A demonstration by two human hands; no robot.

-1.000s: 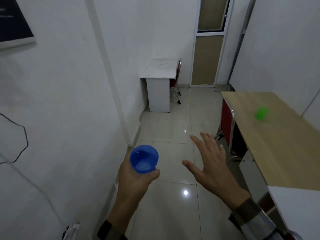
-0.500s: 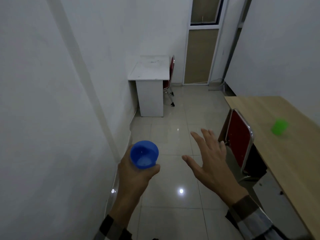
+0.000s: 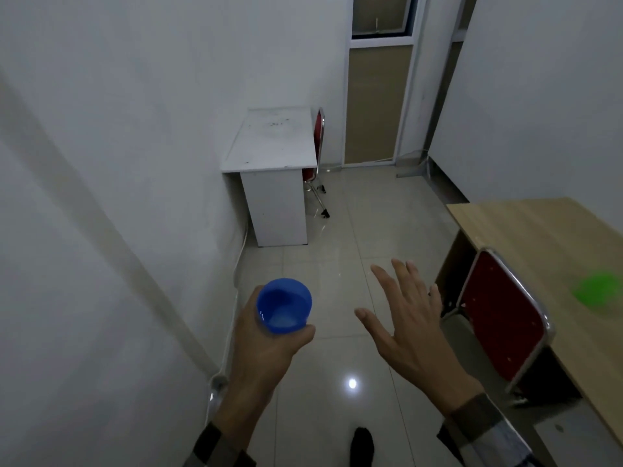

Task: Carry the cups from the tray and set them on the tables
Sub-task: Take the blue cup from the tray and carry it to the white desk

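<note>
Narrow room, shiny tiled floor [image 3: 337, 237] running down the middle. A white desk [image 3: 273, 143] is pushed against the left wall at the far end, with a red chair [image 3: 318, 129] tucked in just beside it on its right. A tan door [image 3: 377, 102] is seen at the far wall behind that. On the right a wooden table [image 3: 539, 237] juts in, and a second red chair [image 3: 502, 315] with a chrome frame is parked at its near-left edge, backrest sticking out toward the walkway. A blurry green cup [image 3: 598, 291] is sat on that table at the far right of the frame, well apart from both hands. A white cable is run along the foot of the left wall. A dark shoe tip [image 3: 362, 443] is visible at the bottom.

The blue cup [image 3: 284, 305] is held upright in the left hand [image 3: 266, 348], mouth up, thumb and fingers wrapped round its lower part, out over the floor near the left wall. The right hand [image 3: 408, 325] is kept flat and empty, palm down, fingers spread and pointed toward the far end, just to the left of the nearer red chair without touching it. Plaid cuffs are seen at both wrists.
</note>
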